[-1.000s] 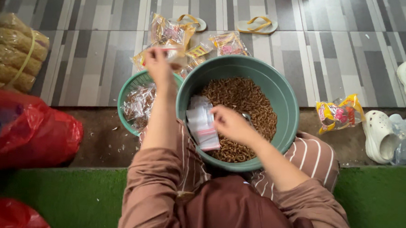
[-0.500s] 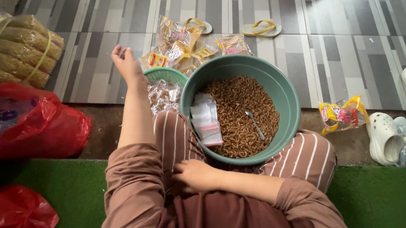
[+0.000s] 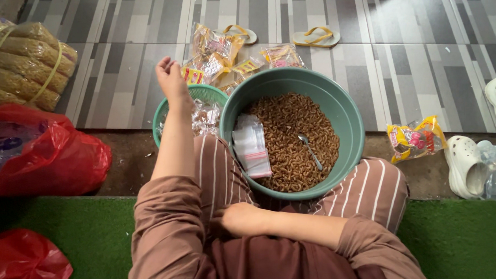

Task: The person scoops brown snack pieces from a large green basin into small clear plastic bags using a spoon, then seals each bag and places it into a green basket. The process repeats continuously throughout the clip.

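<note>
Fingers (image 3: 166, 67) first: on our left hand (image 3: 172, 83) they're loosely curled with nothing between them, as far as we can see. The hand is lifted over the tiled floor, just beside the near-left rim of the small green basket (image 3: 168, 104), which has filled clear packets (image 3: 205, 117) in it.

There's only the head view. Our right hand (image 3: 244, 218) is lying in our lap on the striped trousers. It's turned away from the camera, so we can't tell if it's clenched or slack, and nothing shows in it.

Our read is that we're between grabs, with both hands off the goods. The big green bowl (image 3: 353, 125) sits between our knees, full of brown crunchy snack pieces (image 3: 291, 133). A metal spoon (image 3: 311, 151) lies on top of them, right of centre. A stack of small empty plastic bags (image 3: 251, 146) leans on the bowl's inner left wall. Both are well apart from either hand. Picking up the spoon or a bag would call for a reach forward from the lap hand, or a swing right and down from the raised one.

More filled packets (image 3: 216, 53) are piled on the tiles beyond the basket.
</note>
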